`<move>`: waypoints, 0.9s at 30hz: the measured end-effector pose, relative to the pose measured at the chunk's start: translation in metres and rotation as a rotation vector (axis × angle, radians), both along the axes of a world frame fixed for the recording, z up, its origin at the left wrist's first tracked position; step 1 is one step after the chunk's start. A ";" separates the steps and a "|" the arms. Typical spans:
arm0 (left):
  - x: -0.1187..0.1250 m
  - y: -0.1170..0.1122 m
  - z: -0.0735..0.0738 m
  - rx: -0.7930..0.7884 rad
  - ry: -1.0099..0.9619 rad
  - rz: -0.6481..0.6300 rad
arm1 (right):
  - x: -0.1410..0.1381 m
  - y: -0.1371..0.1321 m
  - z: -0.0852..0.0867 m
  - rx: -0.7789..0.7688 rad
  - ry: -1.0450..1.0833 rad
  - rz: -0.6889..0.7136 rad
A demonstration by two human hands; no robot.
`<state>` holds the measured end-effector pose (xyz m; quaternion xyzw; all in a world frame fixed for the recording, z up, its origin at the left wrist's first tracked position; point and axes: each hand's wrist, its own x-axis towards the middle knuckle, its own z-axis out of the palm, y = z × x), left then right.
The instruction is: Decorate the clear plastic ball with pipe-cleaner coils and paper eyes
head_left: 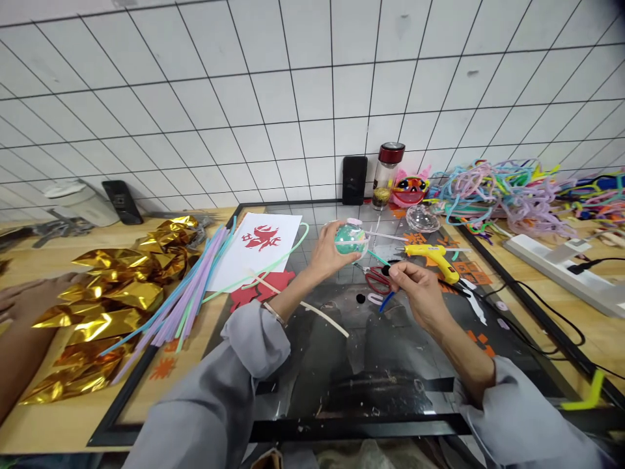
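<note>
One clear ball is held at ten o'clock from the right hand, half cupped in the curved left hand. By the right thumb and fingertips, a thin green stem is pinched. The shell seems light, stiff, slick and crackable; it is best gripped broadly around its sides.

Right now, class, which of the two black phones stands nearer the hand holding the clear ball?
The phone beside the red-lidded bottle. It stands beyond the left hand; the other phone leans far left, beside the pale container.
</note>
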<state>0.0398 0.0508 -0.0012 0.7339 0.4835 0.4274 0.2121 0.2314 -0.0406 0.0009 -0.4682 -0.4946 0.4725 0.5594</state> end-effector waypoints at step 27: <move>-0.022 -0.063 -0.025 0.335 -0.046 -0.271 | -0.006 -0.001 -0.005 0.042 -0.079 0.002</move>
